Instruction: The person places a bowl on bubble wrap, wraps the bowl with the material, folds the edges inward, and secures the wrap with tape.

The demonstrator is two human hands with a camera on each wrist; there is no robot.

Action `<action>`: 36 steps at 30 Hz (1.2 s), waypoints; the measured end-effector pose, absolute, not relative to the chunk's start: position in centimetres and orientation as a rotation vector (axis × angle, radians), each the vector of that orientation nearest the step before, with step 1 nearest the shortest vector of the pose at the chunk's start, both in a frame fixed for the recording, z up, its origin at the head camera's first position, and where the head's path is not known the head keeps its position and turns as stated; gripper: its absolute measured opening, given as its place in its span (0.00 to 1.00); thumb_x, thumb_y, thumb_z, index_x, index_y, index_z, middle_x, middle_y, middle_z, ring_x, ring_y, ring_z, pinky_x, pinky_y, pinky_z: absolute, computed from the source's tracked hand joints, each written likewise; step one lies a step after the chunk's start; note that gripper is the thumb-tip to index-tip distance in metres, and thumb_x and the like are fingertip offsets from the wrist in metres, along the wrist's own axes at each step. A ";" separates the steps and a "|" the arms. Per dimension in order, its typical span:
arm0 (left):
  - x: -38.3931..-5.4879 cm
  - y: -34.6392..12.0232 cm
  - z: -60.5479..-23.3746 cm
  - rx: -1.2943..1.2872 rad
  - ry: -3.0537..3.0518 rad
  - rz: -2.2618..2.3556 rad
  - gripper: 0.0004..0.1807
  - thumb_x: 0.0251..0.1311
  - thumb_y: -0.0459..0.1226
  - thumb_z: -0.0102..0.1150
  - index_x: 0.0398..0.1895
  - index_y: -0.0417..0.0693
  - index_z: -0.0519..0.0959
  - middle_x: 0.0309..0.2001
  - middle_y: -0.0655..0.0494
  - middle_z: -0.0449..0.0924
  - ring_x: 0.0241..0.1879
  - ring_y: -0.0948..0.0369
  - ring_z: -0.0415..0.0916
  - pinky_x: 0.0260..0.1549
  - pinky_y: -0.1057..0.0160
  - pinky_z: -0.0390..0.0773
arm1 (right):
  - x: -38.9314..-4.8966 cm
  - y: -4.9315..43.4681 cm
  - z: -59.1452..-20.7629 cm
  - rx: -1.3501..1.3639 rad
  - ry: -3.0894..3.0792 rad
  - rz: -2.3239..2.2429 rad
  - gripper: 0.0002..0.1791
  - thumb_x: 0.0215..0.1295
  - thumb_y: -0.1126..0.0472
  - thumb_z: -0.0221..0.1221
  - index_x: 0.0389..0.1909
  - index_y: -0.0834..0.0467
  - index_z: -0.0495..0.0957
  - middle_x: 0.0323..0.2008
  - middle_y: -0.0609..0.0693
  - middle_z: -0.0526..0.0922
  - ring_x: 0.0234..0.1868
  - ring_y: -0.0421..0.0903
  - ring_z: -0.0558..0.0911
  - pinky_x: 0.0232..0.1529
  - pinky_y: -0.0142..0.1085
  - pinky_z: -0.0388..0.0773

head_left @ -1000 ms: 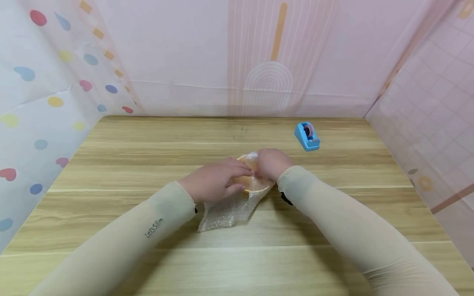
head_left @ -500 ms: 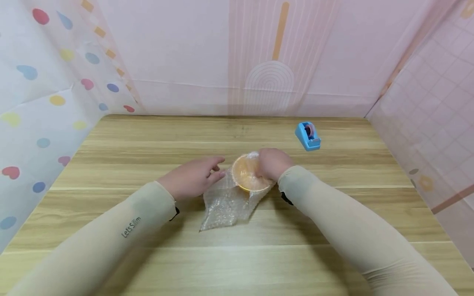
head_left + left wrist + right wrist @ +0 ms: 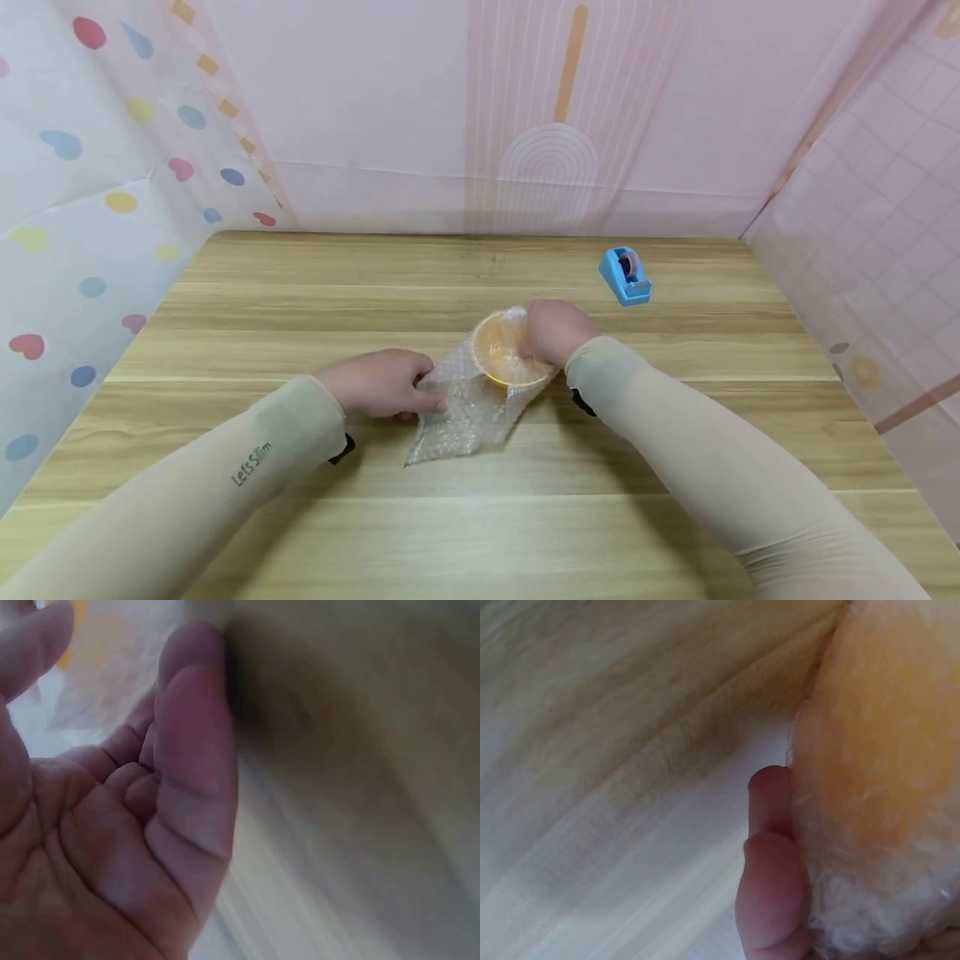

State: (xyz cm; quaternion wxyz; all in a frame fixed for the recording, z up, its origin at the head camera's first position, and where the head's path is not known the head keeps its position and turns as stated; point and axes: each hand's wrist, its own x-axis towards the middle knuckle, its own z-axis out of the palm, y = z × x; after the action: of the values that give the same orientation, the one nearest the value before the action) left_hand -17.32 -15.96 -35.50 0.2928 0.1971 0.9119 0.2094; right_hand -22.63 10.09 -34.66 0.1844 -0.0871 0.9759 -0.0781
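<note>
A yellow-orange bowl (image 3: pixel 491 346) sits mid-table, partly wrapped in clear bubble wrap (image 3: pixel 468 421). One loose flap of the wrap spreads toward the front left. My right hand (image 3: pixel 557 332) grips the bowl's right side through the wrap. In the right wrist view, its fingers (image 3: pixel 772 889) lie against the wrapped outside of the bowl (image 3: pixel 900 750). My left hand (image 3: pixel 382 385) is at the flap's left edge, its thumb overlapping the wrap. The left wrist view shows thumb and fingers (image 3: pixel 191 742) apart and slightly bent, with the bubble wrap (image 3: pixel 105 682) beyond them.
A blue tape dispenser (image 3: pixel 625 275) with a roll of pinkish tape stands at the back right of the wooden table (image 3: pixel 480 542). Patterned wall sheets (image 3: pixel 360 108) enclose the back and both sides.
My left hand has come off the bowl, moved left, then come down to the flap's left edge. The right hand keeps its grip, and the bowl stays in place.
</note>
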 end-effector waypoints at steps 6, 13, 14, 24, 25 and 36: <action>-16.7 -15.8 -35.8 0.544 2.440 0.579 0.06 0.68 0.39 0.58 0.33 0.50 0.76 0.23 0.57 0.80 0.24 0.62 0.77 0.28 0.63 0.76 | -22.5 10.2 -34.6 -0.236 2.746 -0.230 0.28 0.70 0.49 0.68 0.62 0.62 0.76 0.54 0.57 0.85 0.53 0.54 0.83 0.64 0.49 0.81; -16.1 -15.6 -35.6 0.488 2.451 0.638 0.01 0.68 0.35 0.55 0.37 0.48 0.74 0.26 0.54 0.78 0.23 0.60 0.75 0.25 0.62 0.76 | -22.5 10.2 -34.4 -0.234 2.739 -0.212 0.30 0.71 0.48 0.66 0.63 0.63 0.75 0.55 0.58 0.85 0.55 0.54 0.83 0.65 0.49 0.80; -16.0 -15.6 -35.5 0.487 2.457 0.640 0.02 0.68 0.35 0.55 0.39 0.47 0.73 0.27 0.54 0.78 0.23 0.59 0.75 0.25 0.62 0.76 | -22.5 10.2 -34.4 -0.232 2.739 -0.209 0.30 0.71 0.47 0.66 0.63 0.63 0.75 0.55 0.58 0.85 0.55 0.54 0.83 0.65 0.49 0.80; -15.2 -15.8 -34.1 0.492 2.475 0.833 0.33 0.67 0.34 0.57 0.75 0.44 0.60 0.24 0.54 0.76 0.20 0.60 0.72 0.23 0.61 0.76 | -22.6 10.1 -34.5 -0.226 2.751 -0.200 0.28 0.71 0.47 0.66 0.62 0.62 0.76 0.55 0.57 0.86 0.54 0.54 0.84 0.62 0.50 0.82; -15.2 -15.7 -34.0 0.502 2.477 0.847 0.35 0.67 0.34 0.56 0.76 0.46 0.59 0.23 0.54 0.76 0.20 0.60 0.72 0.23 0.61 0.76 | -22.6 10.1 -34.5 -0.226 2.753 -0.204 0.27 0.71 0.48 0.66 0.61 0.62 0.77 0.55 0.57 0.86 0.54 0.53 0.84 0.62 0.49 0.83; -15.1 -14.9 -33.5 0.601 2.476 0.952 0.22 0.71 0.37 0.56 0.67 0.52 0.72 0.21 0.57 0.72 0.18 0.63 0.68 0.23 0.62 0.75 | -22.6 10.1 -34.7 -0.218 2.754 -0.237 0.24 0.70 0.49 0.67 0.58 0.61 0.79 0.54 0.56 0.86 0.50 0.52 0.83 0.60 0.49 0.83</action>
State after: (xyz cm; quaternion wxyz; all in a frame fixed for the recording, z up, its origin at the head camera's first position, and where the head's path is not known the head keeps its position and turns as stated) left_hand -15.10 -14.91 -33.48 0.2093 0.2162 0.8901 0.3422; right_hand -22.64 10.06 -34.71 0.1836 -0.0774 0.9763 -0.0840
